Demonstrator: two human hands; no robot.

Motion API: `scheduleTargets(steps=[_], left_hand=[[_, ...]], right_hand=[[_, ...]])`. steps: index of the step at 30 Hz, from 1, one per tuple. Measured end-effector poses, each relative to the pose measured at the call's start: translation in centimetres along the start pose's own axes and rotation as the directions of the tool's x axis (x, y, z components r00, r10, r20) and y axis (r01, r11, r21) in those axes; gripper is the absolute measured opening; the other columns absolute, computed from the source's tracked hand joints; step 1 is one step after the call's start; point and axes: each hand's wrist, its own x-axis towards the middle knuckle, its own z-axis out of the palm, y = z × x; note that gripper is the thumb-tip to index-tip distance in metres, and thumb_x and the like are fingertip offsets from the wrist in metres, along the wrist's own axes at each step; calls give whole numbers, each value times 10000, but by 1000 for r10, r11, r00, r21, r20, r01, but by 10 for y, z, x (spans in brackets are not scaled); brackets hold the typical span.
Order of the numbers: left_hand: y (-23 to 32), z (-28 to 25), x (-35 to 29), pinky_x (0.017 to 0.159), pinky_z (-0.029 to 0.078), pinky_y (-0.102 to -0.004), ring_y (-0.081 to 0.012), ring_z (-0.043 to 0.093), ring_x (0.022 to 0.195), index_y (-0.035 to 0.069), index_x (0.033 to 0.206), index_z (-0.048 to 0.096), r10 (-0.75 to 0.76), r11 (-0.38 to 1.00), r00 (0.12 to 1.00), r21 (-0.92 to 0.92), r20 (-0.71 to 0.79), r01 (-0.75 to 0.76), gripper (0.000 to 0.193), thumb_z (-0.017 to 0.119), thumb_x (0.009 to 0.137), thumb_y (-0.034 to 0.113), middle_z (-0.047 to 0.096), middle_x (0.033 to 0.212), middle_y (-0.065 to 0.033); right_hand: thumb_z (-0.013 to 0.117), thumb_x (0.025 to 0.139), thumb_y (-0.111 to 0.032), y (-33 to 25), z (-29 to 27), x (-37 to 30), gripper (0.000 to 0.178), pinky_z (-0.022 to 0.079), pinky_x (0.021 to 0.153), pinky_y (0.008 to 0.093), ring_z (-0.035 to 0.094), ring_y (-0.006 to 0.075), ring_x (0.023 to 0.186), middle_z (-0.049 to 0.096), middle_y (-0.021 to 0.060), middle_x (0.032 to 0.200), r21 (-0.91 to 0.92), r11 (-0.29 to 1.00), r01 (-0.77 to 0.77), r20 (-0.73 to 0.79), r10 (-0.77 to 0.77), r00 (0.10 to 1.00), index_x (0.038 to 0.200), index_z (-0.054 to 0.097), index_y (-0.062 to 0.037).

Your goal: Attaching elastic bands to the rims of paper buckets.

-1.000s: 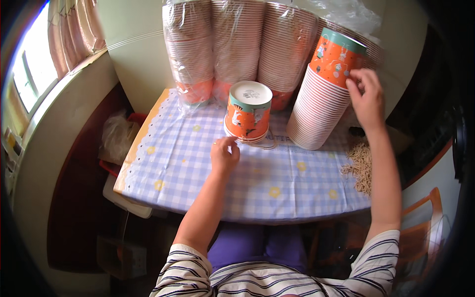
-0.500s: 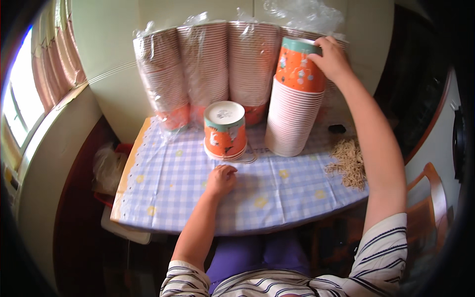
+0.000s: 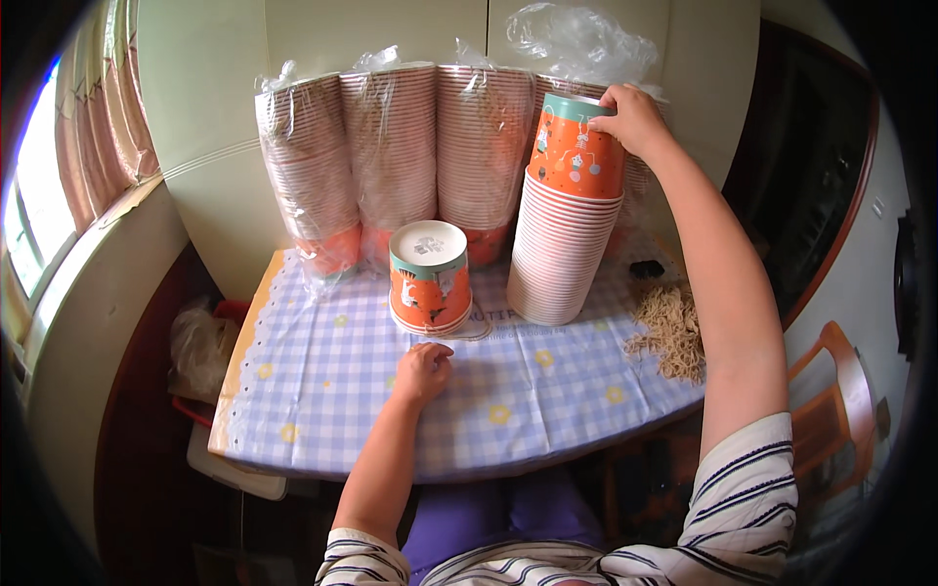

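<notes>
So our right hand (image 3: 630, 119) has a narrow pinch on the upturned base end of the top cup (image 3: 576, 156), thumb on the green band. That cup caps the tall stack (image 3: 559, 244), which stands upside down toward the right of the checked tablecloth (image 3: 489, 420). The stack looks tilted to the right, though the lens may be exaggerating that.

Our worry: we've only got it at the very top. Tug sideways and the whole column could tip, or bump the wrapped stacks (image 3: 313, 176) behind it. Lift with too light a pinch and we'd guess the cup slips, or the nested ones stick and come up as a clump. Squeeze too hard and the thin wall might dent.

Our left hand (image 3: 424, 374) is half curled in front of the short stack (image 3: 428, 283), apart from the tall one, so nothing's steadying the tall one's foot. Can't tell if those fingers hold anything. Also, a toppling column could scatter the tan bands (image 3: 670, 332) piled on the right, near our forearm.
</notes>
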Motion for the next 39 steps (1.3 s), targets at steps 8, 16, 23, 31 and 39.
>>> scheduleTargets(steps=[8, 16, 23, 31, 39], left_hand=[[2, -1, -1, 728, 501, -387, -309, 618, 757, 39, 816, 664, 8, 1000, 999, 5, -31, -8, 164, 545, 709, 74, 645, 768, -141], [1, 1, 3, 734, 503, -391, -307, 618, 775, 36, 809, 657, 52, 998, 998, -29, -17, -53, 152, 547, 709, 68, 654, 789, -133], [10, -7, -4, 752, 497, -398, -314, 613, 810, 31, 816, 655, 17, 1000, 1000, -8, 16, -16, 152, 545, 719, 70, 652, 825, -142], [34, 8, -5, 742, 487, -369, -272, 602, 783, 24, 969, 642, 94, 988, 979, -137, 182, -69, 229, 577, 800, 165, 638, 866, -134], [83, 37, -4, 663, 474, -292, -149, 556, 723, -19, 1195, 522, -203, 677, 953, -672, 223, 301, 555, 514, 893, 447, 603, 910, -97]], right_hand=[[762, 665, -242, 7, -32, 29, 350, 492, 754, 372, 623, 297, 856, 641, 179, 891, -6, 997, 83, -168, -83, 982, 894, 636, -9], [704, 804, -351, 9, -122, 10, 405, 427, 579, 223, 524, 72, 658, 600, 21, 749, -44, 994, 100, -496, -109, 861, 1064, 603, -57], [599, 901, -219, 46, -147, -116, 278, 431, 803, 235, 546, 86, 851, 593, 19, 977, 509, 856, 85, -481, 201, 853, 1096, 570, -23], [586, 874, -101, 14, 16, -350, 205, 520, 667, 298, 612, 165, 785, 602, 51, 986, 926, -57, -373, 322, 635, 702, 1069, 527, -78], [649, 845, -125, -41, 81, -402, 107, 530, 719, 339, 637, 179, 729, 653, 57, 881, 770, -330, -546, 634, 484, 603, 909, 570, -92]])
